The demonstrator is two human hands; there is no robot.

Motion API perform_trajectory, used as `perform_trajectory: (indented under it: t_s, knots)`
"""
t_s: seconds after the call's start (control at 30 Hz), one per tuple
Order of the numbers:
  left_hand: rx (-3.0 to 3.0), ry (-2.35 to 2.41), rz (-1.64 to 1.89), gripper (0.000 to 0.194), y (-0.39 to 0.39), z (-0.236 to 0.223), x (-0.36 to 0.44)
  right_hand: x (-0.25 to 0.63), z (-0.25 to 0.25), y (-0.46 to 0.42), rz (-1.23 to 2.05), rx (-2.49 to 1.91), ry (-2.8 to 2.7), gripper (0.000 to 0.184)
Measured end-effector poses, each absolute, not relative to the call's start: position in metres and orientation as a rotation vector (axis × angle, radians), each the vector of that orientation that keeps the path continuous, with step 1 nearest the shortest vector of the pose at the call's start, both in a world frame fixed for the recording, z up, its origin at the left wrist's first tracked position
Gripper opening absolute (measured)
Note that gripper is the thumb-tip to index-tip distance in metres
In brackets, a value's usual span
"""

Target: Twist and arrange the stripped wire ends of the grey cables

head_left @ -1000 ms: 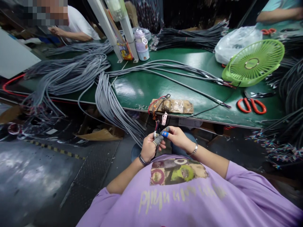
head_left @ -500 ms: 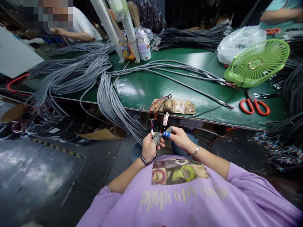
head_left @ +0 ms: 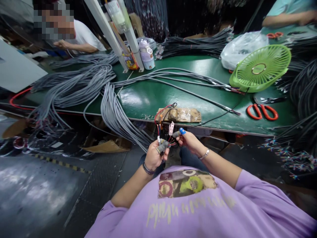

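Observation:
My left hand (head_left: 154, 154) is closed in a pinch on a bundle of thin wires (head_left: 171, 142), just off the front edge of the bench. Grey covers wrap some of its fingertips. Close by on the right, my right hand (head_left: 190, 141) pinches at the free ends of these wires; one of its fingers wears a blue cover. The exact strand between its fingertips is too small to make out. Above the hands, a pink-and-white clip-like piece (head_left: 171, 128) hangs at the bench edge, below a taped brown block (head_left: 189, 115) with red and black leads.
Grey cables (head_left: 116, 109) drape over the bench's front edge on the left. Red-handled scissors (head_left: 262, 111) and a green fan (head_left: 260, 67) stand right, near a plastic bag (head_left: 244, 49). A bottle (head_left: 147, 54) stands behind. Two other people work across the bench.
My right hand has moved up and away from my left, and the thin wires now show fanned out between them. The whole view has shifted slightly.

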State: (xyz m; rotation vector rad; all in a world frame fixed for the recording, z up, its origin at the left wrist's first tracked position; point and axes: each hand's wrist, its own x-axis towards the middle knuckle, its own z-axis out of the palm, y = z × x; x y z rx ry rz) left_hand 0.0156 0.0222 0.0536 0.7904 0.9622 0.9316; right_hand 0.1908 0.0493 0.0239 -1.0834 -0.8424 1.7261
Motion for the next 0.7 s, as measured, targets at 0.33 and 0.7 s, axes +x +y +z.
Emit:
perform_trajectory:
  t_s: [0.33, 0.7]
  knots:
    - [0.728, 0.814, 0.808, 0.038, 0.038, 0.048, 0.023, 0.169, 0.035, 0.08, 1.894, -0.866, -0.578, 0.04]
    - [0.641, 0.76, 0.804, 0.032, 0.043, 0.035, 0.021, 0.155, 0.04, 0.082, 1.903, -0.81, -0.281, 0.034]
